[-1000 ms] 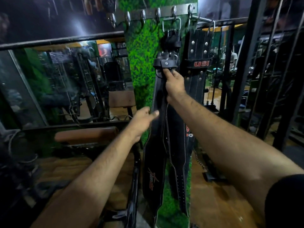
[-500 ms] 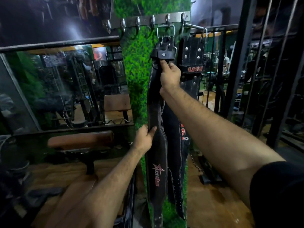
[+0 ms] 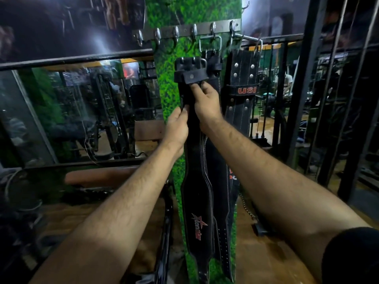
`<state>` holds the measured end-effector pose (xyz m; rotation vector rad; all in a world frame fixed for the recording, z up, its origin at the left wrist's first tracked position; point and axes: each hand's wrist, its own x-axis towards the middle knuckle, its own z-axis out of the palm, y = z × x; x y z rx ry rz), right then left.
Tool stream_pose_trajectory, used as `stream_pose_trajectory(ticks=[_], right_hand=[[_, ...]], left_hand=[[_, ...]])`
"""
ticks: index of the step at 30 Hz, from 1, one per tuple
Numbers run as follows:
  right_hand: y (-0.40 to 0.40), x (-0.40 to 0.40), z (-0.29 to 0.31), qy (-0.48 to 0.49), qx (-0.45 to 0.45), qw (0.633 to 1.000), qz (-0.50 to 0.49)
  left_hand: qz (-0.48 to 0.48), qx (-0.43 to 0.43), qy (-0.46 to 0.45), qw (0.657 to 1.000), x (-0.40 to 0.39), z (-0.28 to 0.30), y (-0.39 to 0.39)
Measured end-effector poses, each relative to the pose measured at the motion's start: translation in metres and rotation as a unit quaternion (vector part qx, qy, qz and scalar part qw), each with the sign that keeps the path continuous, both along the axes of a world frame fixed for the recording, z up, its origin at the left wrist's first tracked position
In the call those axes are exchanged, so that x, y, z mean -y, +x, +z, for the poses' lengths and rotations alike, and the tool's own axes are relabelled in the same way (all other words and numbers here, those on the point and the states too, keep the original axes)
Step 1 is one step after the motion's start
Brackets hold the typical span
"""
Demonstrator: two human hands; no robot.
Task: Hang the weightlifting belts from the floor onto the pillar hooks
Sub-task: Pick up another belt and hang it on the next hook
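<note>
your right hand [image 3: 206, 103] is clamped on the upper part of the black belt [image 3: 196, 201], fingers pinching just under its loop and buckle end, and your left hand [image 3: 178, 125] is closed on the same belt's left edge just below that. the belt hangs down the front of the green pillar [image 3: 170, 95], its buckle below the hook rail [image 3: 184, 30] and not on a hook. right of it on the pillar, a second black belt [image 3: 214, 62] hangs by its metal buckle from a hook, and the usi belt [image 3: 243, 78] hangs furthest right.
</note>
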<state>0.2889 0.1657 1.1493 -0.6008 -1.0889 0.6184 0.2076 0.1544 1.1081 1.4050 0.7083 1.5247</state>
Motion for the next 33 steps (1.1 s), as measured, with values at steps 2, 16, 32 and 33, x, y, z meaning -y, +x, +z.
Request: stream_pose_trajectory(ticks=[2, 16, 32, 33], right_hand=[[0.003, 0.000, -0.007, 0.012, 0.027, 1.000, -0.007], [0.021, 0.005, -0.197, -0.144, 0.283, 0.948, -0.026], [0.025, -0.002, -0.174, -0.179, 0.386, 0.905, 0.017], [0.030, 0.000, -0.192, -0.214, 0.403, 0.890, 0.004]], left_hand=[[-0.005, 0.010, 0.004, 1.000, -0.003, -0.004, 0.003], [-0.015, 0.119, -0.022, 0.992, -0.023, 0.004, -0.015], [0.031, 0.130, -0.155, 0.979, -0.036, -0.029, -0.019], [0.034, 0.132, -0.166, 0.977, -0.038, -0.036, -0.018]])
